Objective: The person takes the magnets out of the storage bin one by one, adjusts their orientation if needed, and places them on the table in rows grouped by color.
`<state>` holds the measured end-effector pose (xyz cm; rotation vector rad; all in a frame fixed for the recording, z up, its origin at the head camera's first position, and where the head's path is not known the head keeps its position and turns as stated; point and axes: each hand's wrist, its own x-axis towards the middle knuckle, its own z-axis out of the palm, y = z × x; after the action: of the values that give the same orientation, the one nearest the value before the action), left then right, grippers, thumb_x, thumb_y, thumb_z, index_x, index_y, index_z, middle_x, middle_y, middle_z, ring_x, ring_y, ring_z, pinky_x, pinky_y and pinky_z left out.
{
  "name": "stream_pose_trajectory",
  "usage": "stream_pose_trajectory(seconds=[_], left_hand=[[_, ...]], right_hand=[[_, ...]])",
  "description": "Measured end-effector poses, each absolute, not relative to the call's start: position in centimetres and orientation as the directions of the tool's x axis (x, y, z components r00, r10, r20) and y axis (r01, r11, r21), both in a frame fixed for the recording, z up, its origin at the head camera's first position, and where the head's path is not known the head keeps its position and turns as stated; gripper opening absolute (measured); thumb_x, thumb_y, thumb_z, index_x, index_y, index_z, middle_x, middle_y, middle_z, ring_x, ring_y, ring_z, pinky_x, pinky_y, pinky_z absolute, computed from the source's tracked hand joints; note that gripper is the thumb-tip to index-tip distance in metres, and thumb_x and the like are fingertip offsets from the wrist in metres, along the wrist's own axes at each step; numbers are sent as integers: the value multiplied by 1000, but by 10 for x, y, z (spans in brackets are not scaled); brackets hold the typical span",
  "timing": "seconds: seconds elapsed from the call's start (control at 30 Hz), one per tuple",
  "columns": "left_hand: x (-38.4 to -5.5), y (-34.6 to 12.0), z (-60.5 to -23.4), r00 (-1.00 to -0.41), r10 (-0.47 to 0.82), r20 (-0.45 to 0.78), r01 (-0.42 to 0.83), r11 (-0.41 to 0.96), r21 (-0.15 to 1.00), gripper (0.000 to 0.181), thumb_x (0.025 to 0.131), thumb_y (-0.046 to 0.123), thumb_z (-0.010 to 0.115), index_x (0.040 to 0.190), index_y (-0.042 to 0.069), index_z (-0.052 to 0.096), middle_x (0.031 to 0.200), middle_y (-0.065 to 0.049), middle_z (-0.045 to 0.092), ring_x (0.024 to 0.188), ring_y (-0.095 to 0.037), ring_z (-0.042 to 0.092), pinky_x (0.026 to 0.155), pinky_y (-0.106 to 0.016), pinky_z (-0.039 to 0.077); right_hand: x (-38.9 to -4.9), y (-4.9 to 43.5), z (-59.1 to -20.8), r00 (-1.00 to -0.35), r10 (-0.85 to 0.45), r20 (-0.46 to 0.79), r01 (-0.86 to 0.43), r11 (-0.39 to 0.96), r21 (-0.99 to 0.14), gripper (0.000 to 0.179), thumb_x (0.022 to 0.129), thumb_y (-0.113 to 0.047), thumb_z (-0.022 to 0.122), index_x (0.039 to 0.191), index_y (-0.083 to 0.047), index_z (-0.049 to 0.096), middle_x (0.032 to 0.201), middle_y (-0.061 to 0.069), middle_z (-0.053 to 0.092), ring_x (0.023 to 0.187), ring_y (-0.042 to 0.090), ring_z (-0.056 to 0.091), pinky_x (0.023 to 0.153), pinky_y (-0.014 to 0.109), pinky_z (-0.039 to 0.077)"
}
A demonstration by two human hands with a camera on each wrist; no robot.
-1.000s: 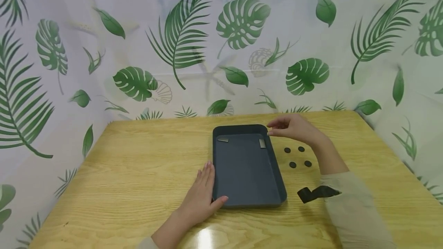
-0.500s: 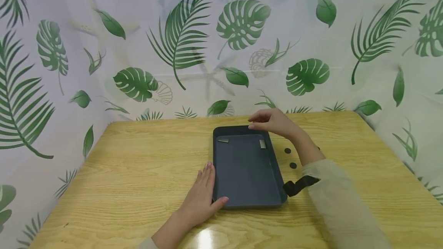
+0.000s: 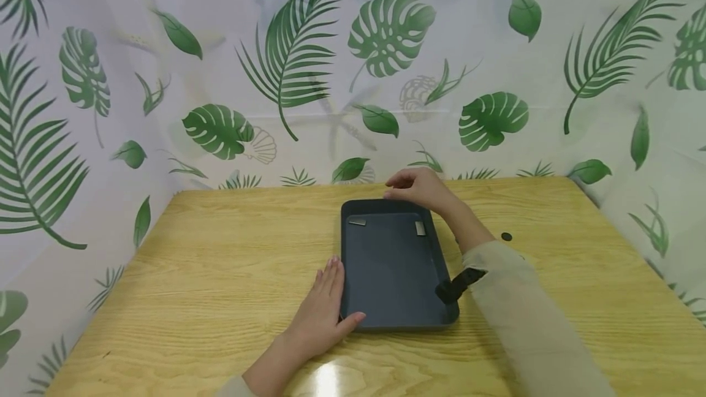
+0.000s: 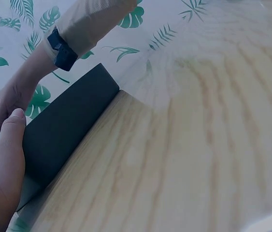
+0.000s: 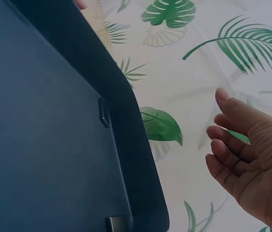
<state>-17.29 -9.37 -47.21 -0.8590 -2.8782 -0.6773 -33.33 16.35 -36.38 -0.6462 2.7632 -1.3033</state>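
A dark blue-grey rectangular tray [image 3: 391, 268] lies on the wooden table, its wall [image 4: 73, 121] upright in the left wrist view. Against its left side rests my left hand [image 3: 320, 308], fingers straight along the wall and thumb over the near left corner. My right hand [image 3: 421, 187] hovers at the far rim, toward the right corner. In the right wrist view that hand's fingers [image 5: 232, 145] bend loosely, with thumb and fingers apart and nothing between them. Two small shiny metal rectangles sit inside the tray, one at the far left [image 3: 357, 222] and one at the far right [image 3: 420, 228].
One small black disc [image 3: 506, 236] shows on the table [image 3: 220, 274] right of the tray; my right forearm covers the area nearer the tray. A black strap [image 3: 460, 285] is around the right sleeve. Behind the table hangs a leaf-patterned cloth [image 3: 309, 152].
My right hand has moved left from beside the tray's far right corner to above its far rim. Its forearm now hides most of the black discs. The left hand stays put.
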Motion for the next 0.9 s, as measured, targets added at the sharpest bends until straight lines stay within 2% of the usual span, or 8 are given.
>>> stream_pose_trajectory(seconds=[0.2, 0.7, 0.9], left_hand=[[-173, -93, -472, -844, 506, 176, 532, 749, 395, 88, 95, 52, 46, 148, -9, 9, 156, -24, 6, 145, -29, 3, 117, -45, 11], [-174, -93, -472, -840, 511, 184, 539, 745, 393, 88, 95, 51, 47, 147, -9, 10, 156, -25, 7, 145, -31, 5, 117, -46, 12], [-174, -95, -471, -840, 512, 180, 538, 739, 407, 88, 95, 50, 47, 147, -9, 10, 156, -24, 6, 145, -31, 4, 116, -47, 12]], right_hand=[[-341, 153, -370, -935, -320, 151, -327, 619, -714, 35, 84, -28, 72, 111, -5, 69, 104, 13, 68, 96, 27, 63, 83, 41, 51], [-356, 137, -388, -918, -395, 41, -314, 660, -682, 37, 85, -30, 71, 110, -2, 70, 108, 14, 69, 97, 27, 64, 82, 39, 52], [-354, 123, -402, -939, -344, 26, -262, 662, -703, 35, 85, -28, 72, 108, -2, 71, 105, 15, 70, 94, 27, 65, 81, 38, 53]])
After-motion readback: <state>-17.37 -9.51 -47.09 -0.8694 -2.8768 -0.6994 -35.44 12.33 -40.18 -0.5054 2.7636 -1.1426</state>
